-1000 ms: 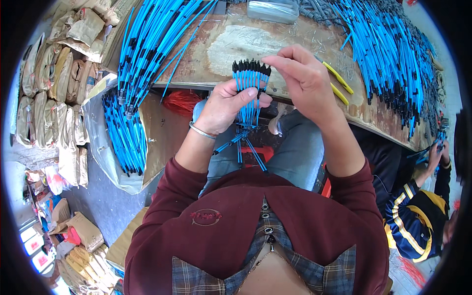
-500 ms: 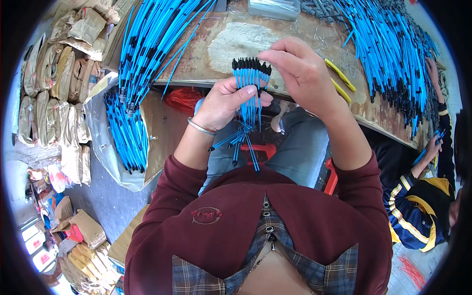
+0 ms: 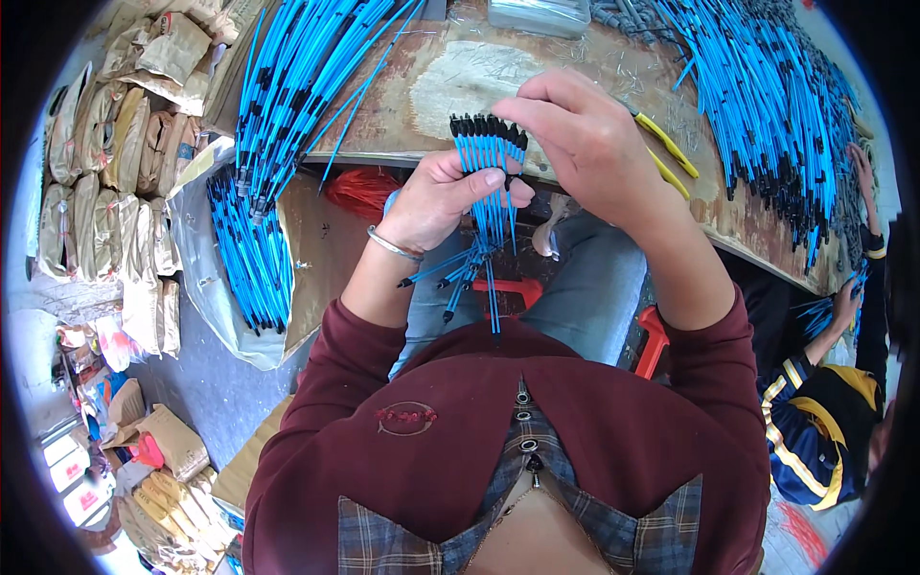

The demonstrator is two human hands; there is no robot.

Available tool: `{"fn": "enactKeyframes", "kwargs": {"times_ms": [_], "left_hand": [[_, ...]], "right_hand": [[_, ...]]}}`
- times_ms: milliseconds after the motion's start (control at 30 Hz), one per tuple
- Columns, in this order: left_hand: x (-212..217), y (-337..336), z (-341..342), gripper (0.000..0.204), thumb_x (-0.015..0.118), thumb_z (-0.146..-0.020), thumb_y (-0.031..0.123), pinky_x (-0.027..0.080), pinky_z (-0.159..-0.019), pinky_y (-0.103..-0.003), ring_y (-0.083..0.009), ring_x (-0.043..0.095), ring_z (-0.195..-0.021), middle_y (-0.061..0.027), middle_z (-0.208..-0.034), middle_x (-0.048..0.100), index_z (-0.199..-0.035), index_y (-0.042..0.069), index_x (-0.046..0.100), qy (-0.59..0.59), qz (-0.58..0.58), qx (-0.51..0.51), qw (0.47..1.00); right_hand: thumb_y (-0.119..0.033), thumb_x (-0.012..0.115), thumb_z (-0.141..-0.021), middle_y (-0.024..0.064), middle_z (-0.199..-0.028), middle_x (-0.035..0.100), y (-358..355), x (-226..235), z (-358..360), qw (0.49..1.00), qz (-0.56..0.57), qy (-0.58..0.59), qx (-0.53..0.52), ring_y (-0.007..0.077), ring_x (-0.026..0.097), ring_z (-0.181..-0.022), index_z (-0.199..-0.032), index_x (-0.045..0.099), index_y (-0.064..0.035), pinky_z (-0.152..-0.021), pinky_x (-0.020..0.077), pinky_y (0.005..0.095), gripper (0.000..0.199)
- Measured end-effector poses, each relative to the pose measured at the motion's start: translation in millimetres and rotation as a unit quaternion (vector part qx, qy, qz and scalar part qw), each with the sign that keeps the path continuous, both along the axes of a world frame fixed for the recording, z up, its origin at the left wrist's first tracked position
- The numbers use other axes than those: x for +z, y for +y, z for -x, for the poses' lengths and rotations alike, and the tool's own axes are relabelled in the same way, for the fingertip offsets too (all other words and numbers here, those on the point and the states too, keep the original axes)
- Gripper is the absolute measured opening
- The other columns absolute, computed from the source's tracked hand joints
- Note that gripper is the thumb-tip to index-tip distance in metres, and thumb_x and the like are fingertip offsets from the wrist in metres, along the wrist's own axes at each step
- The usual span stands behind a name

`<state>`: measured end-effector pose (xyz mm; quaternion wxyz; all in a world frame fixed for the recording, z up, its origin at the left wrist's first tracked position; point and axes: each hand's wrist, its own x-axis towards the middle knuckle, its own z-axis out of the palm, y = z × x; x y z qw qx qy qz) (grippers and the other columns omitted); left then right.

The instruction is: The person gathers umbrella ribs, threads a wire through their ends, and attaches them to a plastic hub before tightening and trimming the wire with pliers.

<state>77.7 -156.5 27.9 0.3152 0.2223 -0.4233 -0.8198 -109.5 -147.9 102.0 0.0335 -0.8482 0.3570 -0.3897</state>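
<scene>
My left hand (image 3: pixel 443 201) is closed around a bunch of thin blue cables (image 3: pixel 491 213), thumb across the front. Their black ends (image 3: pixel 476 126) stand in a row above my fingers, while the lower ends splay out over my lap. Over the right part of that row is my right hand (image 3: pixel 585 129), thumb and forefinger pinched together at the black tips. Whatever lies between those fingertips is too small to make out. Yellow-handled pliers (image 3: pixel 669 144) lie on the worn wooden table (image 3: pixel 383 120), just beyond my right wrist.
Blue cables with black parts pile up at the table's left (image 3: pixel 297 86) and right (image 3: pixel 771 115). A lined sack (image 3: pixel 196 273) holds more beside my left arm. A clear plastic box (image 3: pixel 540 16) stands at the back. On the right, a co-worker's hand (image 3: pixel 845 305) holds blue cables.
My right fingertips have shifted slightly left along the row of black tips. My left hand keeps its hold on the bunch. The co-worker's hand at the right has moved a little.
</scene>
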Motion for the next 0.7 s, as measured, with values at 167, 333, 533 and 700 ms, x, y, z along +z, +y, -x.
{"fn": "enactKeyframes", "kwargs": {"times_ms": [167, 333, 533, 700], "left_hand": [[-2.0, 0.6, -0.1, 0.021, 0.054, -0.088, 0.011, 0.051, -0.079, -0.033, -0.0195, 0.063, -0.086, -0.0107, -0.092, 0.065, -0.106, 0.001, 0.057, -0.008, 0.015, -0.002, 1.0], [-3.8, -1.2, 1.3, 0.02, 0.055, -0.086, 0.007, 0.051, -0.078, -0.031, -0.019, 0.063, -0.085, -0.0105, -0.09, 0.065, -0.105, 0.001, 0.057, -0.009, 0.031, -0.001, 0.999], [-7.4, -3.0, 4.6, 0.02, 0.057, -0.083, 0.002, 0.051, -0.078, -0.031, -0.0182, 0.063, -0.086, -0.0106, -0.091, 0.065, -0.103, 0.0, 0.058, -0.019, 0.044, 0.02, 0.999], [-7.6, -0.7, 2.7, 0.018, 0.058, -0.082, 0.0, 0.05, -0.078, -0.03, -0.0179, 0.063, -0.086, -0.0105, -0.091, 0.065, -0.1, 0.0, 0.06, -0.044, 0.081, 0.016, 0.996]], "right_hand": [[0.002, 0.055, -0.077, 0.0107, -0.087, 0.056, 9.1, -1.3, -3.9, 0.994, -0.097, -0.034, -0.032, 0.0279, 0.056, -0.08, -0.095, 0.061, -0.0036, -0.066, 0.0459, 0.0321, 0.02], [-0.001, 0.054, -0.08, 0.0104, -0.089, 0.057, 5.1, -1.4, -2.7, 0.99, -0.125, -0.054, -0.02, 0.0257, 0.058, -0.08, -0.097, 0.061, -0.0037, -0.068, 0.0463, 0.0306, 0.019], [-0.011, 0.058, -0.079, 0.011, -0.094, 0.061, -1.4, -4.3, -24.2, 0.933, -0.11, -0.341, 0.047, 0.0211, 0.06, -0.079, -0.103, 0.062, -0.006, -0.072, 0.047, 0.0297, 0.025], [-0.009, 0.055, -0.082, 0.0089, -0.102, 0.057, -14.5, -2.6, -5.8, 0.932, -0.062, -0.329, 0.139, 0.0201, 0.057, -0.087, -0.11, 0.055, -0.0037, -0.074, 0.0462, 0.034, 0.029]]}}
